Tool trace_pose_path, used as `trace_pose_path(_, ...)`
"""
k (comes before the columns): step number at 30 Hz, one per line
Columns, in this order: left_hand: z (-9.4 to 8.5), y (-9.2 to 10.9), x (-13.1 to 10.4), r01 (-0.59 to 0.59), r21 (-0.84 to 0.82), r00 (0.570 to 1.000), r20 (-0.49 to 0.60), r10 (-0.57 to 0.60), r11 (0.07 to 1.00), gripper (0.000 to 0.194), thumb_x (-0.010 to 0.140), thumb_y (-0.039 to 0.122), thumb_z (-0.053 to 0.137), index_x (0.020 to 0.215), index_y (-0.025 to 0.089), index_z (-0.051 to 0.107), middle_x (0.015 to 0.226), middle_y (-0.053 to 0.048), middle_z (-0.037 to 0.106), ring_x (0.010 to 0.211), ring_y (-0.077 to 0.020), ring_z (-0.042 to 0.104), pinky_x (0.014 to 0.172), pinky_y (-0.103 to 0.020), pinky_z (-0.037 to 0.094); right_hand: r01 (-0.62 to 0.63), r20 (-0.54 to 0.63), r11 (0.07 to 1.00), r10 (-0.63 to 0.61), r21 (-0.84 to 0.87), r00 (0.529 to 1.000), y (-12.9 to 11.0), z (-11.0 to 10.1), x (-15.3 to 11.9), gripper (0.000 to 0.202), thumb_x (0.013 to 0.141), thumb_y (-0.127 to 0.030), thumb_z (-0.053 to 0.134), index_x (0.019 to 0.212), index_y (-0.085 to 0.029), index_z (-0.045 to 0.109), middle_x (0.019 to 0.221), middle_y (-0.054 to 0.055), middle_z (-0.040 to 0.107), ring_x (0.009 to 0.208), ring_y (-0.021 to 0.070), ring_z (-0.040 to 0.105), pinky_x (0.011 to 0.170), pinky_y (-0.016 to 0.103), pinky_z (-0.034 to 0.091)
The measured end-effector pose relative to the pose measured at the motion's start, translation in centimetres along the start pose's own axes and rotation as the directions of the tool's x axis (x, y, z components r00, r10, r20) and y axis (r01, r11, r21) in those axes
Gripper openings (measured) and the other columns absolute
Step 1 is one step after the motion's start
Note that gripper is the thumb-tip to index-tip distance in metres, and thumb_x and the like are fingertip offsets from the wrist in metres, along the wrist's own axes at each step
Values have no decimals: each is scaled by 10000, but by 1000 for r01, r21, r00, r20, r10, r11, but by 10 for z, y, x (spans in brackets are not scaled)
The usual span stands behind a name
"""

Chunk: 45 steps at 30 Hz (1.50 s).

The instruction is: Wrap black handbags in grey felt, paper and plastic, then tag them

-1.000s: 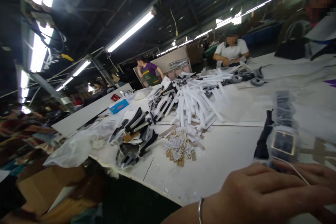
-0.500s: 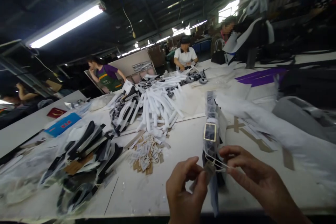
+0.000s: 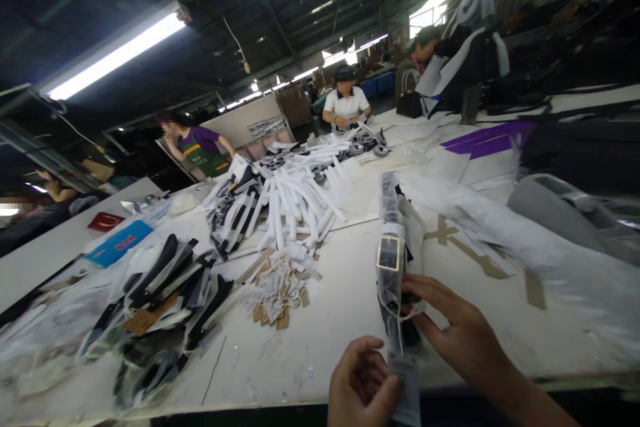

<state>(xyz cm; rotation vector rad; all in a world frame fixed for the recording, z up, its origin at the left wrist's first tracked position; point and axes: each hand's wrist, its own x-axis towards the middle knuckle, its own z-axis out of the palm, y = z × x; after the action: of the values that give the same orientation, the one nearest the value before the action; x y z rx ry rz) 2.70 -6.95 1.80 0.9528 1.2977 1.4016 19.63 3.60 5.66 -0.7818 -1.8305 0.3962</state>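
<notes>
A dark belt (image 3: pixel 391 283) in clear plastic wrap, with a gold square buckle (image 3: pixel 389 253), lies lengthwise on the table before me. A pale hang tag (image 3: pixel 407 379) on a white string (image 3: pixel 400 313) lies at the belt's near end. My left hand (image 3: pixel 361 383) is closed, fingers curled, with its thumb on the left edge of the tag. To the right of the belt, my right hand (image 3: pixel 457 330) pinches the string beside the strap below the buckle. Its fingertips are partly hidden against the belt.
Left of the belt lies a heap of tags (image 3: pixel 280 290) with strings. Behind it are white wrapped rolls (image 3: pixel 295 203); wrapped dark belts (image 3: pixel 170 280) lie farther left. A long white plastic sheet (image 3: pixel 520 250) covers the right side. Several people sit or stand beyond the table.
My left hand has moved nearer to me and down, drawing the tag to the belt's near end. The string is less spread; my right hand now sits closer against the belt.
</notes>
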Motion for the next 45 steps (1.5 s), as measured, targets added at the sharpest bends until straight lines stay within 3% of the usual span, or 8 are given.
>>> trace_pose_path(6,25,2,11,-92,351,995,53,78,932,180,745,254,747,793,168,597,723,9,600,639,-106,535,592,-211,429,-27,43,999,26,20,999,-3,-2,4,256,929,-179,563,1120,-262,711,1165,44,714,1063,203,695,946,317,581)
trace_pose_path(13,30,1,16,-132,357,991,32,129,925,157,782,273,704,782,171,584,752,-4,625,650,-115,569,590,-214,454,-22,-65,1000,22,2,998,-26,-15,4,104,908,-251,643,1003,-229,608,960,52,670,841,194,658,730,293,569)
trace_pose_path(19,31,-2,9,-327,427,942,76,327,843,45,814,196,647,784,185,614,744,-3,617,684,-129,595,634,-226,485,48,-137,993,-64,-111,988,-34,-6,7,126,891,-240,684,991,-231,608,913,43,648,903,219,647,795,335,559)
trace_pose_path(22,32,3,10,-403,470,908,99,406,786,75,812,137,618,761,191,605,718,6,614,666,-123,579,627,-222,474,182,-147,956,-219,-228,965,-34,-1,13,254,867,-169,709,1102,-258,666,1186,90,624,1189,293,569,1009,466,490)
trace_pose_path(26,31,7,13,-430,492,891,92,445,757,81,824,132,606,770,192,609,718,5,615,670,-125,576,631,-228,472,247,17,889,-261,-385,965,-30,4,19,287,883,-158,687,1140,-284,711,1577,99,339,1450,413,270,1133,673,265)
trace_pose_path(30,27,7,16,-408,487,901,76,428,772,83,857,205,619,775,193,609,721,-2,617,678,-133,586,636,-237,476,247,94,920,-229,-306,969,-22,-1,13,135,906,-172,646,961,-249,742,1614,63,286,1462,420,245,1125,690,269)
trace_pose_path(36,28,7,19,-302,436,947,33,320,848,244,886,410,641,798,183,636,735,-22,638,673,-139,589,623,-234,470,18,-172,992,-39,-122,984,-16,-12,3,214,931,-179,626,1115,-271,683,1296,73,603,1275,293,531,1067,509,462)
trace_pose_path(45,4,2,18,-149,294,985,129,115,944,292,865,454,662,828,171,599,755,-17,604,680,-131,566,621,-224,462,26,-17,975,-30,-220,999,7,8,0,222,893,-353,707,1082,-240,686,1311,94,623,1350,349,456,1054,589,477)
